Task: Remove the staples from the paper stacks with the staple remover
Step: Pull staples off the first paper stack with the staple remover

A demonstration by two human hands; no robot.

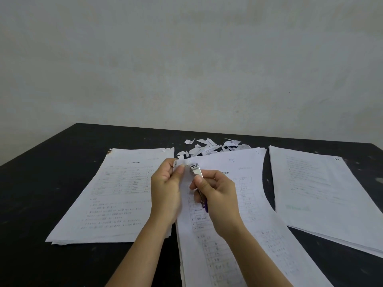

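Observation:
A printed paper stack [238, 204] lies in the middle of the black table [41, 204], its top left corner lifted. My left hand [165, 191] pinches that corner between thumb and fingers. My right hand [217, 197] grips a metal staple remover [195, 170] with a purple end; its silver jaw rests at the lifted corner, just right of my left thumb. The staple itself is too small to make out.
A second paper stack [116, 195] lies to the left and a third stack [323, 193] to the right. Several torn paper scraps [211, 148] are heaped behind the middle stack. A pale wall [186, 59] rises behind the table's far edge.

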